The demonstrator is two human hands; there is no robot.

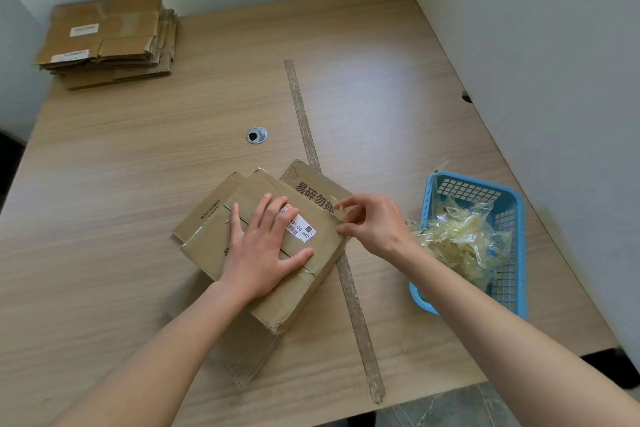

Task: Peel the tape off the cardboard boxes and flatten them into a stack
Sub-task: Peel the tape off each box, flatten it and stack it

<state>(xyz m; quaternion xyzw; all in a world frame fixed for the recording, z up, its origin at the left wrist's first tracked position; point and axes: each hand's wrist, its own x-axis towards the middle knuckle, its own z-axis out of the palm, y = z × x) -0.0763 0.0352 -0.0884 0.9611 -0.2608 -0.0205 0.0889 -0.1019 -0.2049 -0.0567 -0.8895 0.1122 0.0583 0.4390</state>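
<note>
A closed brown cardboard box [277, 291] with a white shipping label [300, 227] sits on top of other boxes near the table's front middle. My left hand [263, 246] lies flat on its top with fingers spread, pressing it down. My right hand [372, 224] is at the box's right edge, its thumb and fingers pinching a bit of clear tape [341, 210] that lifts from the cardboard. Beneath and behind lie two more boxes [204, 211], one printed with dark characters [313, 192]. A stack of flattened boxes [107, 38] rests at the table's far left corner.
A blue plastic basket [509, 243] holding crumpled peeled tape [460, 236] stands to the right of my right hand. A long strip of old tape [304, 121] runs along the wooden table [138, 156], which has a round cable grommet [256, 135]. Walls close in at the back and right.
</note>
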